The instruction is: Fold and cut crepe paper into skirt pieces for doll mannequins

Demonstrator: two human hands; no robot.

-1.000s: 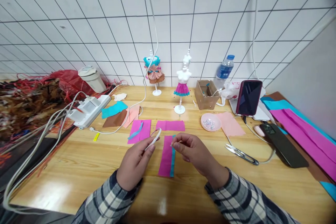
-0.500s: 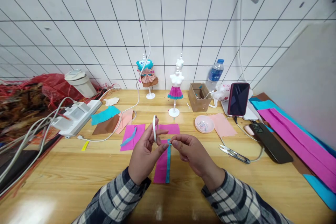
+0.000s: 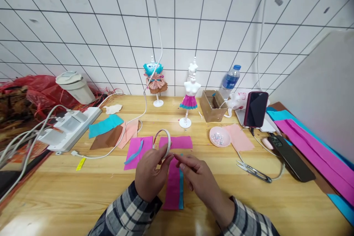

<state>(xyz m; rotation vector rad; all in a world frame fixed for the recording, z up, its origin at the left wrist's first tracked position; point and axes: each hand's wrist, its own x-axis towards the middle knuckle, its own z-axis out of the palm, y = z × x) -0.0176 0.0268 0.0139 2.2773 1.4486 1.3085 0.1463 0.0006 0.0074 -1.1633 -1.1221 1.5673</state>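
My left hand (image 3: 151,175) is closed round a thin white ring of tape (image 3: 163,141), holding it upright above the table. My right hand (image 3: 197,177) pinches with thumb and forefinger right beside that ring, at its lower right; what it pinches is too small to name. Under both hands lies a magenta paper strip with a teal edge (image 3: 173,187). Two more magenta pieces (image 3: 181,142) lie just beyond, one with a teal strip (image 3: 134,152) on it.
Two small mannequin stands (image 3: 189,96) with paper skirts stand at the back. A pink dish of beads (image 3: 219,136), scissors (image 3: 253,170), a cardboard box (image 3: 213,105), a bottle (image 3: 230,80), two phones (image 3: 256,108), a power strip (image 3: 71,126) and long paper sheets (image 3: 315,149) surround the hands.
The left hand turned the white ring from edge-on to face the camera and lowered it slightly. The right hand's pinch came closer to the ring. The camera tilted a little.
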